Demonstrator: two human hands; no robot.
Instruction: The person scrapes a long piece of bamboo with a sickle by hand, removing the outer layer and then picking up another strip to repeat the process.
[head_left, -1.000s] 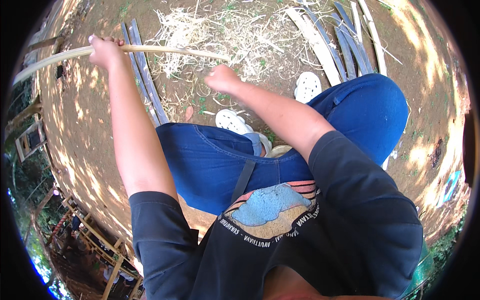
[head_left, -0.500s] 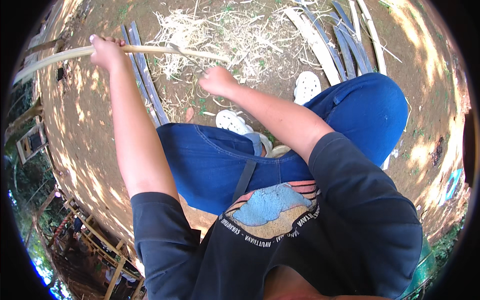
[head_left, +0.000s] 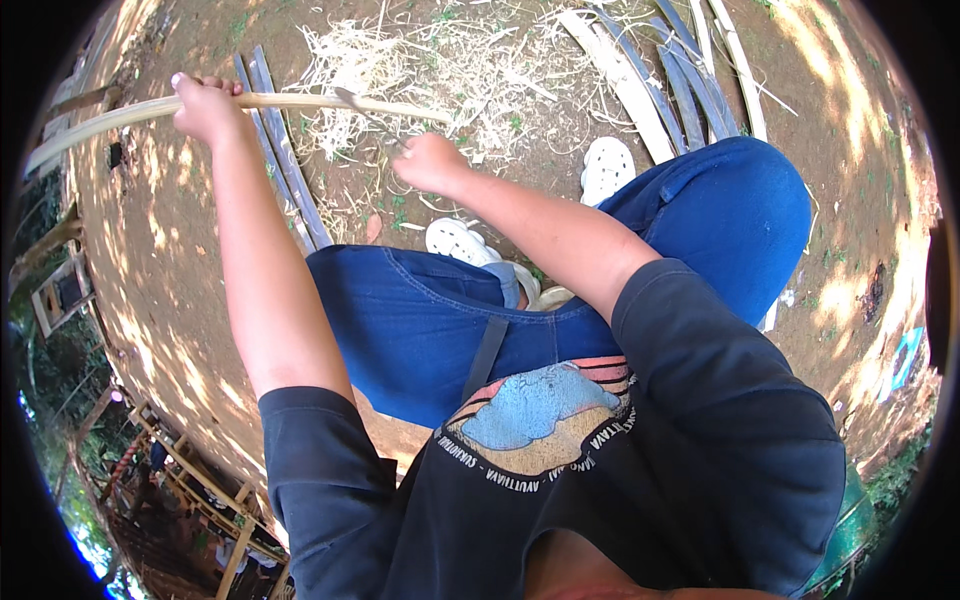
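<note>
A long pale strip, apparently bamboo (head_left: 130,113), runs from the far left edge across to above my right hand. My left hand (head_left: 207,106) is closed around it, with the arm stretched forward. My right hand (head_left: 430,163) is closed on the handle of a knife (head_left: 368,114), whose blade reaches up to the strip and touches or crosses it. The handle is mostly hidden inside my fist. To the right of the blade the strip's free end (head_left: 430,113) sticks out over the shavings.
Curly pale shavings (head_left: 365,55) cover the ground ahead. Dark split strips (head_left: 283,150) lie behind my left arm; more dark strips (head_left: 690,95) and a pale strip (head_left: 625,85) lie at the far right. My knees, in blue trousers (head_left: 740,220), are spread, with white clogs (head_left: 607,170) between.
The whole view has shifted slightly. Both hands keep their grips, and the knife stays at nearly the same place on the strip.
</note>
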